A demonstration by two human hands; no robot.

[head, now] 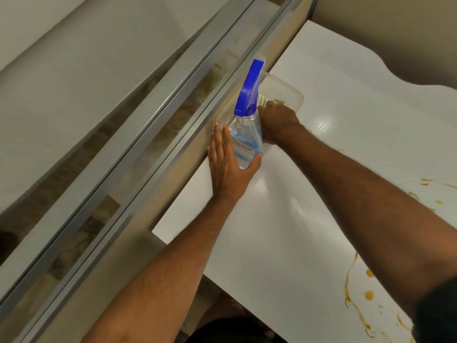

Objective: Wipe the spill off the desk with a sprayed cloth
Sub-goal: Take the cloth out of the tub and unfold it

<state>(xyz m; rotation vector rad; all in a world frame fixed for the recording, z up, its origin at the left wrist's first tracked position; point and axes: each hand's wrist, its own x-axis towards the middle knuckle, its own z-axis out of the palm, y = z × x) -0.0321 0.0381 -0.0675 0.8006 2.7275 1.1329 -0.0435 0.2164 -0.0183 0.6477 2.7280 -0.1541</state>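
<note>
- While your left hand point(226, 164) sits at the desk's point(284, 231) far left edge, its fingers point(218, 142) lie spread and flat along the spray bottle point(247, 139), the thumb curling under the base; it cups the bottle but is not yet clamped on it.
- Judging by the clear plastic and the low liquid, the bottle should be light, smooth and perhaps slippery. Take it around the narrow neck just below the blue trigger head point(249, 90), where a finger can reach the trigger.
- Just right of the bottle, your right hand point(278, 120) reaches into a clear plastic tub point(295, 95) and its fingers are curled down onto a pale cloth point(265, 99); I cannot tell whether they have closed on it.
- That cloth looks soft and limp, so pinch a bunched fold rather than an edge.
- Far right, well apart from both hands, the brown spill point(368, 295) lies in streaks and drops, not yet wiped.
</note>
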